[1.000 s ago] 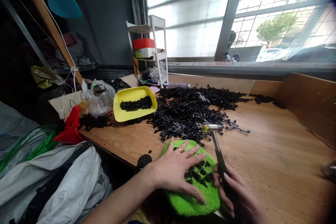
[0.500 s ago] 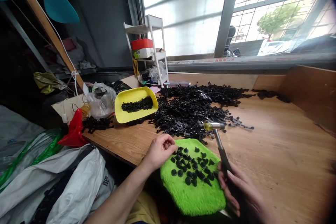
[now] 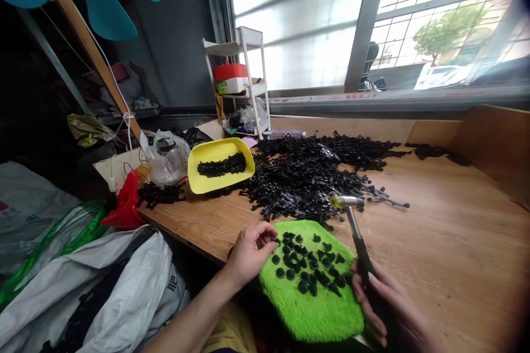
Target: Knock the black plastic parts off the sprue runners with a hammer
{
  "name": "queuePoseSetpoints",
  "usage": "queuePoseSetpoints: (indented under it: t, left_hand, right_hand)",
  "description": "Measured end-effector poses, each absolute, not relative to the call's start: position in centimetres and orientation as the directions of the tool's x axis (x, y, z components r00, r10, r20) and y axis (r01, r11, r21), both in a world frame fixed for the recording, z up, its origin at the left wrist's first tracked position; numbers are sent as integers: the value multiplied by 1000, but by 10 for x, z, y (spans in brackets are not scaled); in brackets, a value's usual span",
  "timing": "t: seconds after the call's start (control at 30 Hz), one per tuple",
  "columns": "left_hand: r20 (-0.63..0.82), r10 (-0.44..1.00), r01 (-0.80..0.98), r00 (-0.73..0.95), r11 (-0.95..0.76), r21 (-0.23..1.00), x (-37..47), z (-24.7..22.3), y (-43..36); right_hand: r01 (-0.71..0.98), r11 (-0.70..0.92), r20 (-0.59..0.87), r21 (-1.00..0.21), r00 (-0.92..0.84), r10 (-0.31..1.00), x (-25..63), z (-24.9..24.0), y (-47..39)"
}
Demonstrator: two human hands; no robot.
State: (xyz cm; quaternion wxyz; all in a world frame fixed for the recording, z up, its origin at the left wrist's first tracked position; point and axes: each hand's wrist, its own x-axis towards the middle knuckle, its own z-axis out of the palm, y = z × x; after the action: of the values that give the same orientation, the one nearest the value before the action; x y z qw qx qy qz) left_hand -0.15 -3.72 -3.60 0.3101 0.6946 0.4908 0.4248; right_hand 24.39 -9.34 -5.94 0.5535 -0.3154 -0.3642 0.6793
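My left hand (image 3: 253, 249) is closed in a pinch at the upper left edge of a bright green fluffy pad (image 3: 310, 322). A small black part (image 3: 277, 242) shows at its fingertips. Several loose black plugs (image 3: 302, 287) with round heads lie scattered over the pad. My right hand (image 3: 383, 298) is wrapped round the dark handle of a small mallet (image 3: 359, 240) beside the pad's right edge. The mallet's metal head, with a yellowish face on its left end, points up over the table. Part of the right hand's grip is hidden in shadow.
Behind the pad spreads a large heap of black strip-like parts (image 3: 298, 176). To its left a yellow tray (image 3: 196, 182) holds small black pieces. Plastic bags (image 3: 168, 160), a red bag (image 3: 129, 204) and white sacks (image 3: 141, 270) crowd the left. A white shelf rack (image 3: 245, 60) stands by the window.
The view has swung slightly left, so most things sit further right. My left hand has drawn back a little leftward over the pad's edge. My right hand still holds the mallet.
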Motion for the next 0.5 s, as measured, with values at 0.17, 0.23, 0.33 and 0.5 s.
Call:
queuePoseSetpoints:
  t: [0.17,0.23,0.33,0.5]
  left_hand:
    - [263,960,359,95,-280,890,-7,-43,-38]
    - [250,966,331,67,-258,907,-12,-46,-40]
    - [274,962,344,16,-263,901,-18,-48,-40]
    - [350,934,361,-67,-304,882,-23,-42,-16]
  right_hand:
    - [-523,-125,-34,-843,-182,983,243,-59,-94]
    - [-522,-126,-36,-844,-179,983,243,-59,-93]
    - [-517,-128,-44,-847,-170,984,243,-59,-94]
    - [-512,-132,-76,-849,-129,989,242,-59,-98]
